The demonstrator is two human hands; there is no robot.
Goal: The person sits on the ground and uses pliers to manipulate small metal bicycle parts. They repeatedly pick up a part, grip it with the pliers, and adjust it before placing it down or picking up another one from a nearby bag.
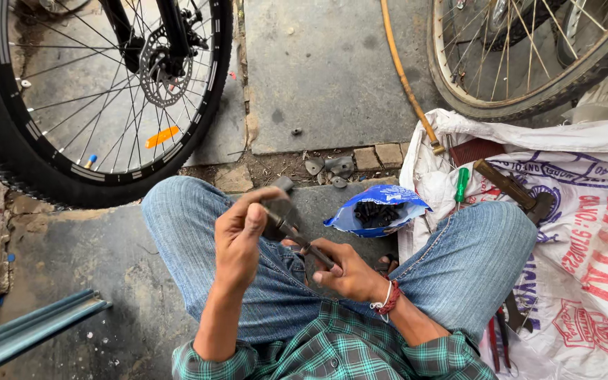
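- The left hand (239, 236) is closed around a dark metal part (278, 210), held above the person's lap.
- The right hand (346, 271) grips a thin dark tool (311, 246) whose tip meets that part.
- A blue bag of dark bolts (376, 209) lies open on the floor just beyond the knees.
- A black bicycle wheel (100, 91) stands ahead on the left.

Soft, even daylight, bright without glare; shadows faint under the wheel (100, 91). Sharp focus throughout, slight wide-angle bending at the edges.
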